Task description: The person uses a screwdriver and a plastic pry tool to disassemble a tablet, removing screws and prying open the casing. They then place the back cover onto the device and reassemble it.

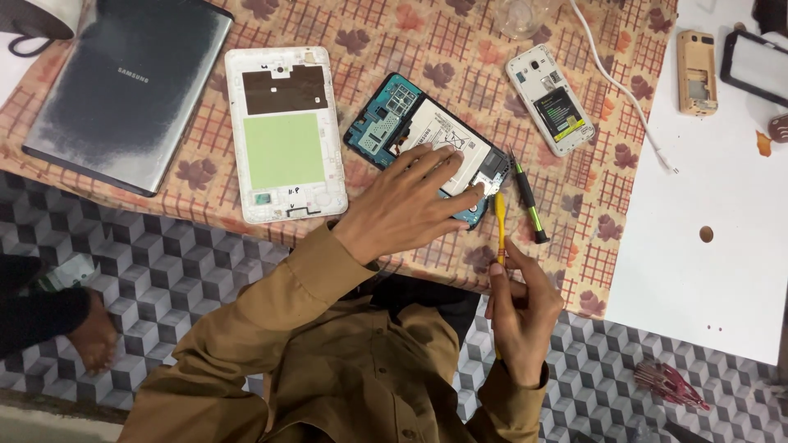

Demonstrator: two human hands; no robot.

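Note:
An opened tablet (402, 115) with a teal frame, bare circuit board and white battery lies on the patterned cloth. My left hand (406, 205) rests flat on its battery, fingers spread toward the lower end. My right hand (521, 316) grips a yellow pry tool (500, 221), whose tip touches the tablet's lower corner near a small connector. A green-handled screwdriver (527, 197) lies just right of the tip.
The white back cover (283, 131) with a green patch lies left of the tablet, and a dark grey tablet (123, 90) beyond it. An opened white phone (550, 98), a white cable (624, 86), a tan phone body (696, 72) and a black screen frame (755, 66) lie to the right.

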